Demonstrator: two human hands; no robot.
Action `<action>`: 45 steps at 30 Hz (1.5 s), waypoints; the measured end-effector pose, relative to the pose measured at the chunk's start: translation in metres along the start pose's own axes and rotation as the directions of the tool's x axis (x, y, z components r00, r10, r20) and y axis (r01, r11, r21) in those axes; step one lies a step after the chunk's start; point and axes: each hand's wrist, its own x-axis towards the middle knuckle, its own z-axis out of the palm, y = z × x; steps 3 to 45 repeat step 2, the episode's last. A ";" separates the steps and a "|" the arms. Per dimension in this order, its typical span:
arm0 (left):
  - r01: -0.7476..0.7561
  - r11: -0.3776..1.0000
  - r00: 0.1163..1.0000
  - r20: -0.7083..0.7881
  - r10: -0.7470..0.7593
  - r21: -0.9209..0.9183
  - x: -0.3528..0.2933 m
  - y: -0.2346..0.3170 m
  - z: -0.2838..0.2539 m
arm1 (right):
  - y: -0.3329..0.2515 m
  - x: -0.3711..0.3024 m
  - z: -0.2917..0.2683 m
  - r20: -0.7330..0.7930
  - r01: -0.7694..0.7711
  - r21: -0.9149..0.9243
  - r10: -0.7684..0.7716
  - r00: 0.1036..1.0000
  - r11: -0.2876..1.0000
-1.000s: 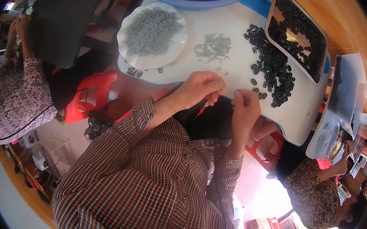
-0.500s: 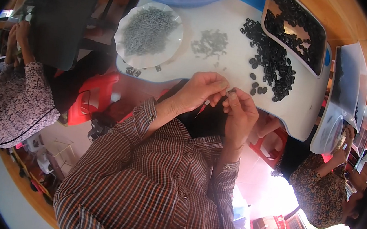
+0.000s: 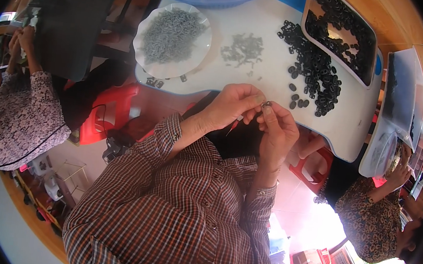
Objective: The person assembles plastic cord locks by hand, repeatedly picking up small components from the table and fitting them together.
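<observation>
My left hand (image 3: 234, 103) and my right hand (image 3: 278, 128) meet fingertip to fingertip in front of the table's near edge. Pinched between both thumbs and forefingers is a small dark piece (image 3: 266, 104), too small to name exactly. A thin red-tipped item (image 3: 232, 126) pokes out below my left hand's fingers; its kind does not show. Beyond my hands lies a loose patch of small grey pieces (image 3: 242, 48). To its right is a pile of black oval and link-shaped pieces (image 3: 323, 86). At the left, a white scalloped plate (image 3: 203, 60) holds many small grey pieces.
A blue basket (image 3: 209, 0) of dark pieces sits at the far edge. A white-rimmed tray (image 3: 338, 56) of black pieces stands at the far right. Co-workers sit on both sides, one in a pale patterned top (image 3: 24, 119), one in a dark patterned top (image 3: 368, 218).
My hands stay together at nearly the same spot, with slight finger movement around the small dark piece. The right-hand co-worker's hand has shifted a little.
</observation>
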 end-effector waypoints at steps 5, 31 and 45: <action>-0.008 0.998 1.000 -0.004 0.009 0.063 0.000 0.001 0.000 | 0.000 0.000 0.000 0.004 0.015 -0.037 -0.015 1.000 0.999; -0.008 0.998 1.000 -0.004 0.009 0.063 0.000 0.001 0.000 | 0.000 0.000 0.000 0.004 0.015 -0.037 -0.015 1.000 0.999; -0.008 0.998 1.000 -0.004 0.009 0.063 0.000 0.001 0.000 | 0.000 0.000 0.000 0.004 0.015 -0.037 -0.015 1.000 0.999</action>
